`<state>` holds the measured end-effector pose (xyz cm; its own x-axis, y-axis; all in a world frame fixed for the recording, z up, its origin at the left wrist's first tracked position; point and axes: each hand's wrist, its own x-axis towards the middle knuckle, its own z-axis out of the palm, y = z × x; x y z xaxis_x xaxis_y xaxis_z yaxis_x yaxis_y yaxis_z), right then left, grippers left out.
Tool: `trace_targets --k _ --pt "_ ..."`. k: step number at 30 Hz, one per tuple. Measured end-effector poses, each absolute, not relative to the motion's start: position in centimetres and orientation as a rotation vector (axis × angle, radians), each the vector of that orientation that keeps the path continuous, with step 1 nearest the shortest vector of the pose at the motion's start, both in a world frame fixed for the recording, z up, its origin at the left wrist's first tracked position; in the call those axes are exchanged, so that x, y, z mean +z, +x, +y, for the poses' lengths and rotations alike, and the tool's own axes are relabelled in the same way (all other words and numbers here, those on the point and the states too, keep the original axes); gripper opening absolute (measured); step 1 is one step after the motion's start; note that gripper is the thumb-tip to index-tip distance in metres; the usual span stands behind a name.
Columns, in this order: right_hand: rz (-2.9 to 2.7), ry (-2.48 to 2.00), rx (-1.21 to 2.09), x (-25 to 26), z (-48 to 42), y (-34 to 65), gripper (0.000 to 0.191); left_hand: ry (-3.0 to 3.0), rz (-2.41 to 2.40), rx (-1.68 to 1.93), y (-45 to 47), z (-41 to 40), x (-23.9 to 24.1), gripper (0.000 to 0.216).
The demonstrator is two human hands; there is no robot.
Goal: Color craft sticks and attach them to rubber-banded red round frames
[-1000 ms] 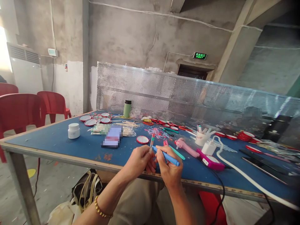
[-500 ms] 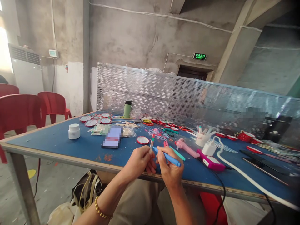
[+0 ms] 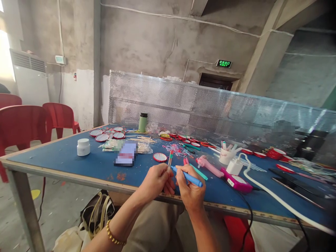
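Observation:
My left hand (image 3: 156, 181) is closed round a thin wooden stick (image 3: 169, 160) that stands upright, its top banded red and green. My right hand (image 3: 190, 187) grips a blue marker pen (image 3: 188, 176) with its tip touching the stick just above my left fingers. Both hands hover over the near edge of the blue table (image 3: 78, 163). A gold bead bracelet (image 3: 112, 235) circles my left wrist.
On the table lie red-rimmed round discs (image 3: 159, 156), a white jar (image 3: 83, 146), a green flask (image 3: 142, 122), more sticks (image 3: 141, 139), loose markers (image 3: 198, 171), a pink glue gun (image 3: 209, 165), a white cup (image 3: 225, 155) and a white cable (image 3: 278, 199). A perforated metal screen (image 3: 210, 108) backs it. Red chairs (image 3: 23, 124) stand left.

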<state>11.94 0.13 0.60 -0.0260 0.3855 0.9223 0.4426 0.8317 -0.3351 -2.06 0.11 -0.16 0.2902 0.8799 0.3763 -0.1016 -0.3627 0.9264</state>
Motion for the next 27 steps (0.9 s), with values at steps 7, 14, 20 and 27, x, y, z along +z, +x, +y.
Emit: trace_targets --k 7,14,20,27 --pt "-1.63 -0.657 -0.06 0.54 0.22 11.86 0.014 1.572 0.733 1.252 -2.06 0.04 -0.09 0.045" --pt "-1.605 -0.627 -0.111 0.17 0.39 11.94 0.012 1.554 0.755 1.253 -1.98 0.05 -0.13 0.045" --pt "-1.623 -0.554 -0.116 0.13 0.38 11.94 0.013 1.564 0.755 1.245 -1.98 0.02 -0.11 0.043" --pt "-1.628 -0.588 -0.122 0.11 0.35 11.96 0.012 1.572 0.749 1.251 -1.98 -0.11 0.01 0.044"
